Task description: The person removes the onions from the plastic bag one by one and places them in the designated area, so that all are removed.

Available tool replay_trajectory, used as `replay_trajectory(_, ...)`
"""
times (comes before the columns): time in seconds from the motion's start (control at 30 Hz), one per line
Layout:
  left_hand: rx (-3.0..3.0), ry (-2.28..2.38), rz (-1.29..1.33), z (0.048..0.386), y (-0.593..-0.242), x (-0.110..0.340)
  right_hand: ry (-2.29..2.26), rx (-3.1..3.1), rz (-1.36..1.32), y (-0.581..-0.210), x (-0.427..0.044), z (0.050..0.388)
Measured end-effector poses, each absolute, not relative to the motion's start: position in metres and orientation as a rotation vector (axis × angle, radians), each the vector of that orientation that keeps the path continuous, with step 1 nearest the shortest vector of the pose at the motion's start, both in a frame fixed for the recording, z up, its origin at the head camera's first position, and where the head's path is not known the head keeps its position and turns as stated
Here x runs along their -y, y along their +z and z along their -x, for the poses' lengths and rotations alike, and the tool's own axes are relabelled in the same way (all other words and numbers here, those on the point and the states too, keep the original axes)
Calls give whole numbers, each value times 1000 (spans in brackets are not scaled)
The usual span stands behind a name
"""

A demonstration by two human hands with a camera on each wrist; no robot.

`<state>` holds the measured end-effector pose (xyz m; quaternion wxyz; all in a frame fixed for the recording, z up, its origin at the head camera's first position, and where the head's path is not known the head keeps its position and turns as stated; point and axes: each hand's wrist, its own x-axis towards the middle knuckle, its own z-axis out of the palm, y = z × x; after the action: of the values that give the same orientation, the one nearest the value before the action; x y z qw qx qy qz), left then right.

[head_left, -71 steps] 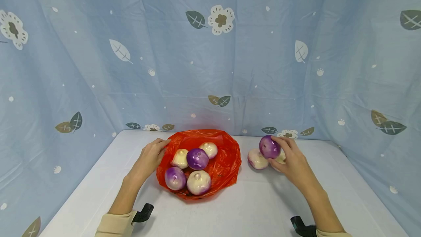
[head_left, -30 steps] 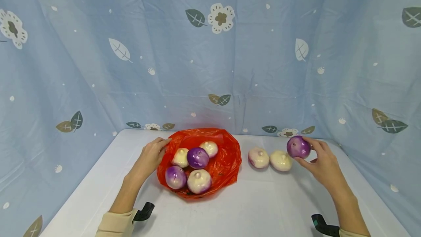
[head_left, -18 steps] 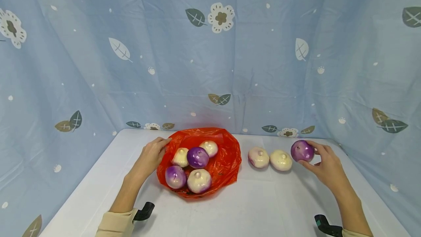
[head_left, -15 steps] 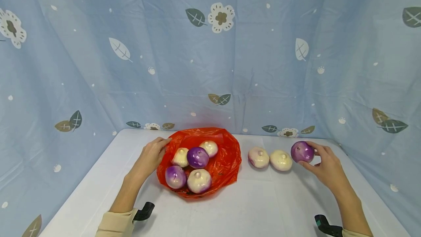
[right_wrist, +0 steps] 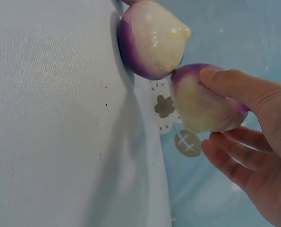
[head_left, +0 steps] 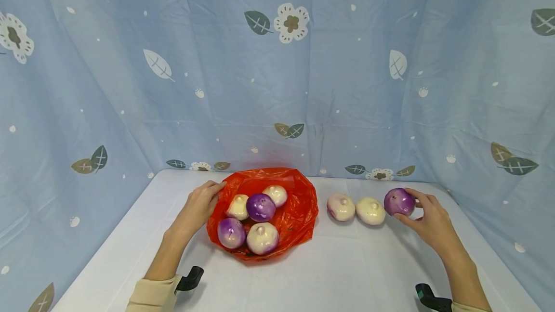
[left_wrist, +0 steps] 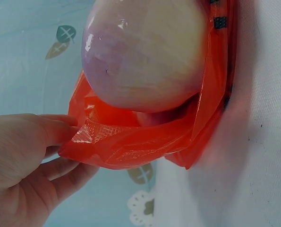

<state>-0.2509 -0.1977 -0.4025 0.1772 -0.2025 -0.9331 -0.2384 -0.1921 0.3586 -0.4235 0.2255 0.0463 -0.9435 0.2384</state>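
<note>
A purple-and-white onion is held between the thumb and fingers of my right hand, at the right end of a row with two pale onions on the white table. In the right wrist view the held onion appears just off the table surface, close against a pale onion. My left hand pinches the left rim of an open red plastic bag holding several onions, purple and white. The left wrist view shows my left hand gripping the bag's edge beside a large onion.
A blue curtain with leaves and flowers hangs behind and at both sides of the white table. A black strap piece sits at my left wrist, and another at my right.
My right hand has carried the purple onion rightward from above the pale onions, then lowered it slightly beside them. My left hand has stayed at the bag's rim.
</note>
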Motion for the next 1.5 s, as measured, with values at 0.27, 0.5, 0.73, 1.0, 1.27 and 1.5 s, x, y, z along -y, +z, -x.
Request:
replay_trajectory(0.27,2634,-670,577,250,-402,197,639,2678,-48,-431,-360,192)
replay_trajectory(0.5,2641,-675,574,251,-402,197,635,2691,-38,-433,-358,194)
replay_trajectory(0.73,2641,-678,567,250,-402,197,634,2724,-34,-435,-354,195)
replay_trajectory(1.0,2646,-682,550,249,-402,197,661,2791,-30,-438,-354,196)
replay_trajectory(1.27,2653,-691,554,249,-402,197,666,2800,-53,-442,-355,197)
replay_trajectory(1.5,2657,-695,547,249,-401,197,670,2788,-76,-444,-356,197)
